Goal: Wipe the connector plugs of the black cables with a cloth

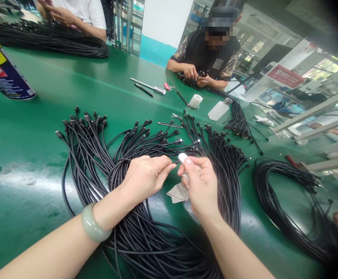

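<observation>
**u1:** OP, quick count pls. What've you got in your hands rn?

**u2:** Your right hand [199, 186] pinches 1 small white piece [182, 157] between thumb and fingers, w/ 1 beige cloth [177, 193] hanging right under it. Can't tell what the white piece is tbh. Your left hand [145, 180] is just beside it, fingers curled, and its fingertips [169, 166] are closed up, but idk if they're gripping anything. 1 pale green bangle [96, 223] on your left wrist.

**u1:** And the cables?

**u2:** Both your hands are over a big fan of black cables [90, 155] on the green workbench [32, 128], too many plugged ends to count. 3 more lots: 1 coil top left [49, 38], 1 coil on your right [282, 201], 1 smaller bunch [237, 120] by the co-worker.

**u1:** Ppl nearby?

**u2:** 2. The co-worker [203, 50] across from you has both hands [196, 73] on a cluster of cable ends, and 1 person in a white shirt [76, 15] sits behind that top-left coil. Also on your bench: 1 spray can [4, 66], 1 white tape roll [196, 101], 1 flat plastic bottle [218, 110], 1 metal tool [148, 86], 2 black pens [182, 98].
</observation>
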The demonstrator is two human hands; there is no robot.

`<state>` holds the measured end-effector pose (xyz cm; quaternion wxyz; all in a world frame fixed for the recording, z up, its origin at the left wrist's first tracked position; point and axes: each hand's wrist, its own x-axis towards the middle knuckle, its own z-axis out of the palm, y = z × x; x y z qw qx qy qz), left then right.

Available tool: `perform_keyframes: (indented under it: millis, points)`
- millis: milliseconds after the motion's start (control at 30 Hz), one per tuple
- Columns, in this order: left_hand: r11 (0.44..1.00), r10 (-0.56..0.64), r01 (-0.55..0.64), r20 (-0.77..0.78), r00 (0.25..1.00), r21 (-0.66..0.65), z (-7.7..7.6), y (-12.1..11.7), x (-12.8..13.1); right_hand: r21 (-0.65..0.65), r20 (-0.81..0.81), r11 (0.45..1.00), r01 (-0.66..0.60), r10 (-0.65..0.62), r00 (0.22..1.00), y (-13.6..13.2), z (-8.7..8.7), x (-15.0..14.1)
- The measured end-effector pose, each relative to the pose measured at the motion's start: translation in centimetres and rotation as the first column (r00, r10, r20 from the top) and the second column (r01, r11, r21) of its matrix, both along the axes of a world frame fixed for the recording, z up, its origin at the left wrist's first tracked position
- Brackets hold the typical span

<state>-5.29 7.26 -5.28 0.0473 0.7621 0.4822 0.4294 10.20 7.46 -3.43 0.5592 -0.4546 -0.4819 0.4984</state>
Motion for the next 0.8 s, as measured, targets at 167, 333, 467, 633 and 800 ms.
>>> perform_keyframes:
  millis: [167, 333, 467, 633, 800]
  points:
    - [1.000, 0.005, -0.005, -0.003, 1.000, -0.001, -0.06, 0.08, 0.01, -0.018, -0.007, 1.000, -0.003, 0.003, 1.000, -0.01, 0.00, -0.05]
    - [1.000, -0.003, 0.003, -0.002, 1.000, -0.007, -0.06, 0.25, -0.03, -0.026, -0.016, 1.000, -0.007, 0.007, 1.000, 0.05, 0.03, -0.08]
    - [1.000, -0.004, 0.004, 0.013, 1.000, -0.004, 0.00, 0.29, -0.04, -0.041, -0.028, 0.999, -0.009, 0.008, 1.000, 0.05, 0.02, 0.06]
    - [1.000, -0.007, 0.008, 0.016, 1.000, -0.020, 0.01, 0.27, -0.07, -0.044, -0.042, 0.999, -0.017, 0.015, 0.999, -0.11, 0.04, 0.10]
    - [0.998, -0.007, 0.008, 0.026, 1.000, -0.056, -0.03, 0.24, -0.09, -0.062, -0.068, 0.998, 0.002, -0.006, 0.998, -0.01, 0.14, 0.25]
